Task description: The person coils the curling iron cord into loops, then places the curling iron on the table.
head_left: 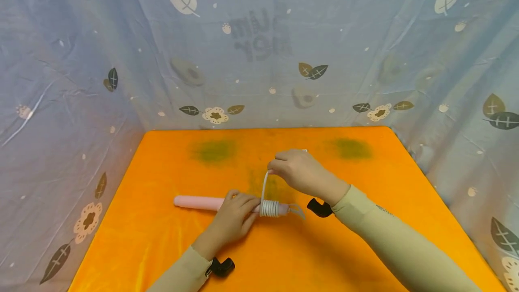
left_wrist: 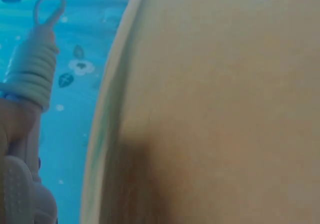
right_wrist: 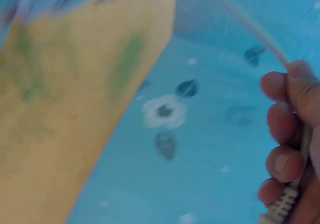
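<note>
A pink rod-shaped hair styling iron (head_left: 198, 202) lies across the orange surface, its narrow end to the left. White cord (head_left: 269, 208) is wound in several close turns around its right part. My left hand (head_left: 237, 215) grips the iron just left of the coil. Above and to the right, my right hand (head_left: 306, 172) holds the cord's free length, which runs up from the coil. In the right wrist view the fingers (right_wrist: 282, 164) curl round this cord, and a ribbed sleeve (right_wrist: 285, 201) shows below them. The left wrist view shows a cord loop (left_wrist: 36, 11) beyond the coil.
The orange table (head_left: 162, 251) has darker greenish patches near its back edge. Pale curtains (head_left: 259, 57) with leaf and flower prints stand behind and at both sides. Black wrist mounts (head_left: 223, 267) stick out beside the sleeves.
</note>
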Demonstrator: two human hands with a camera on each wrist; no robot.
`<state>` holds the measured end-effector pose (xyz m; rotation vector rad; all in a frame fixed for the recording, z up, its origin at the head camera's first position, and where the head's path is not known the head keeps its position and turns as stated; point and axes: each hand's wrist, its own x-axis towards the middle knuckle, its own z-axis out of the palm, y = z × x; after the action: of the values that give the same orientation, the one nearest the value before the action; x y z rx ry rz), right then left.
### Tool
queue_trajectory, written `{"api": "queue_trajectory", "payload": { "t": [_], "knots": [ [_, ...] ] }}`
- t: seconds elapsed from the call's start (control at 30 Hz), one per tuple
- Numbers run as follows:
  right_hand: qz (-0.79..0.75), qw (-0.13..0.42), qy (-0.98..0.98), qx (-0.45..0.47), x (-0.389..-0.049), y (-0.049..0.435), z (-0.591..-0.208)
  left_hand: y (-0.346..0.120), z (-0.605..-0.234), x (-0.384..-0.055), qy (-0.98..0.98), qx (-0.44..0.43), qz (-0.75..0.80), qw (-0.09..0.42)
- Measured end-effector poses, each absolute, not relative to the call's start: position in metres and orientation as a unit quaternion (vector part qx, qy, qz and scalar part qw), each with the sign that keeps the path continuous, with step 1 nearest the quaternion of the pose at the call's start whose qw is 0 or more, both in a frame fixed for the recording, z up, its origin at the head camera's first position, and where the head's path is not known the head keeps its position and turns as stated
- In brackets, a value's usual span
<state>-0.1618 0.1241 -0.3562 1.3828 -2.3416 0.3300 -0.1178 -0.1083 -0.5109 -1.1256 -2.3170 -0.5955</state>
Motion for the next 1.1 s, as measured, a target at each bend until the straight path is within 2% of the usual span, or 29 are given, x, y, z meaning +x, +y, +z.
{"api": "queue_trajectory", "payload": {
  "t": [0.17, 0.43, 0.53, 0.7, 0.9, 1.0, 1.1],
  "knots": [
    [0.163, 0.177, -0.847, 0.474, -0.181, 0.135, -0.374, -0.109, -0.506, -0.111, -0.836, -0.443, -0.226, 0.232],
    [0.187, 0.094, -0.895, 0.394, -0.207, 0.144, -0.421, -0.107, -0.494, -0.105, -0.811, -0.448, -0.270, 0.262],
    [0.194, 0.060, -0.904, 0.375, -0.211, 0.145, -0.434, -0.107, -0.492, -0.106, -0.808, -0.444, -0.281, 0.267],
    [0.199, 0.044, -0.911, 0.359, -0.212, 0.146, -0.444, -0.107, -0.492, -0.109, -0.811, -0.441, -0.276, 0.269],
    [0.226, -0.006, -0.918, 0.326, -0.207, 0.145, -0.448, -0.105, -0.483, -0.118, -0.804, -0.396, -0.308, 0.319],
    [0.230, -0.004, -0.918, 0.322, -0.199, 0.143, -0.451, -0.103, -0.478, -0.123, -0.808, -0.356, -0.325, 0.338],
    [0.219, 0.043, -0.912, 0.344, -0.190, 0.142, -0.457, -0.102, -0.475, -0.127, -0.815, -0.319, -0.334, 0.350]
  ]
}}
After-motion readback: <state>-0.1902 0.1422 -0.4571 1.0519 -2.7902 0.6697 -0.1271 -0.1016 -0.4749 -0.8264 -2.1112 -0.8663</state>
